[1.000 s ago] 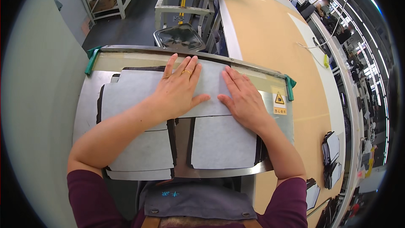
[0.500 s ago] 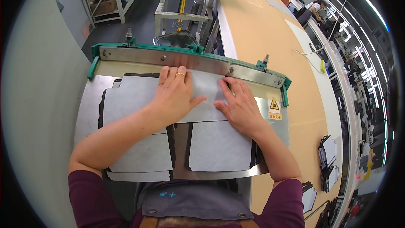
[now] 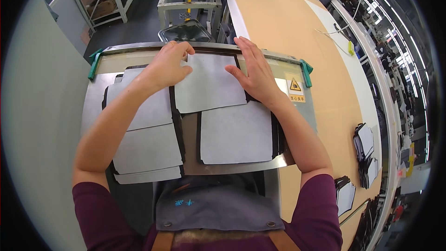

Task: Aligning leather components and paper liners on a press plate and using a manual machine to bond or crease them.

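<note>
A pale grey-white panel with black edges (image 3: 211, 86) lies at the top middle of a metal board (image 3: 189, 132), its far end by a long metal bar (image 3: 209, 45). My left hand (image 3: 167, 67) hovers about the panel's far left corner, fingers bent toward the bar and thumb apart, holding nothing I can see. At the far right corner my right hand (image 3: 255, 72) is open, fingers stretched toward the bar and thumb over the panel. A similar panel (image 3: 236, 132) lies nearer on the right. More overlapping panels (image 3: 146, 148) lie on the left, partly under my left forearm.
Green brackets (image 3: 95, 64) (image 3: 305, 72) stand at the bar's ends. A yellow warning sticker (image 3: 295, 86) is at the board's right. The long tan table (image 3: 325, 125) runs alongside, with stacks of panels (image 3: 364, 142) on it. Ahead are a stool (image 3: 186, 32) and shelving (image 3: 109, 0).
The bar has tilted, so its broad face and bolts no longer show. Both hands have lifted off the middle panel and moved toward the bar, farther apart. The view has shifted slightly.
</note>
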The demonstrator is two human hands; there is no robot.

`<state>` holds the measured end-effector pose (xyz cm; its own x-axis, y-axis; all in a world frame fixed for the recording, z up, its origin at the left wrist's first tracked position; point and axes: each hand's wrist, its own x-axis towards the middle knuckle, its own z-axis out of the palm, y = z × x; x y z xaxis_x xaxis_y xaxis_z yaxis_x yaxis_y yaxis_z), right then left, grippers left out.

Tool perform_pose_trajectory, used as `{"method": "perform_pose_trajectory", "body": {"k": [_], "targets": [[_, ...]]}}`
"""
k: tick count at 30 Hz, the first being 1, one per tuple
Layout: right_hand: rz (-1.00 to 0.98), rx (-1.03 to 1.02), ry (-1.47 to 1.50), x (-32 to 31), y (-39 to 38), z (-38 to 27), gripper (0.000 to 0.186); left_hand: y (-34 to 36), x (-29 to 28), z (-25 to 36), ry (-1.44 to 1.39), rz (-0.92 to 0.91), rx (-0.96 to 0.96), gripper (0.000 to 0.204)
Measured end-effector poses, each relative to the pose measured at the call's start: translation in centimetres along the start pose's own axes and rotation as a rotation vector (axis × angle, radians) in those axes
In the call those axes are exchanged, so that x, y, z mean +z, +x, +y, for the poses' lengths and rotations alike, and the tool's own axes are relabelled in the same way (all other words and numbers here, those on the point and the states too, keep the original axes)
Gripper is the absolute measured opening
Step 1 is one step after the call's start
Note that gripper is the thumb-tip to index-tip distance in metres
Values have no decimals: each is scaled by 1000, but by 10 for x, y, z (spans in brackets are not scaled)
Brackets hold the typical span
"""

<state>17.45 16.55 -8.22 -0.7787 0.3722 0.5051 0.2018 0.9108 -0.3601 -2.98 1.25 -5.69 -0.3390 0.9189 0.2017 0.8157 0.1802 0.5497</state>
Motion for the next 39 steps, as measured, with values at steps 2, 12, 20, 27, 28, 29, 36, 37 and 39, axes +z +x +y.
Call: {"method": "perform_pose_trajectory", "body": {"k": [2, 12, 20, 27, 28, 29, 36, 37, 39], "targets": [[39, -22, 3, -3, 2, 1, 70, 9, -10, 6, -199, -71, 26, 27], [-121, 317, 683, -128, 13, -35, 18, -28, -57, 96, -1047, -242, 50, 24], [-388, 360, 115, -78, -64, -40, 36, -90, 2, 40, -227, -103, 223, 26], [-325, 143, 284, -49, -23, -75, 36, -112, -62, 2, 108, -357, 146, 47], [-364, 113, 368, -38, -16, -80, 34, -120, -59, 2, 183, -341, 185, 43], [-366, 116, 365, -30, -10, -86, 34, -124, -55, 2, 253, -329, 234, 38], [-602, 163, 618, 5, 12, -103, 31, -125, -45, -4, 553, -98, 449, 21], [-601, 226, 703, 7, 12, -98, 29, -121, -59, 3, 378, -212, 273, 20], [-606, 291, 718, 6, 17, -86, 27, -120, -61, 0, 201, -325, 101, 20]]}}
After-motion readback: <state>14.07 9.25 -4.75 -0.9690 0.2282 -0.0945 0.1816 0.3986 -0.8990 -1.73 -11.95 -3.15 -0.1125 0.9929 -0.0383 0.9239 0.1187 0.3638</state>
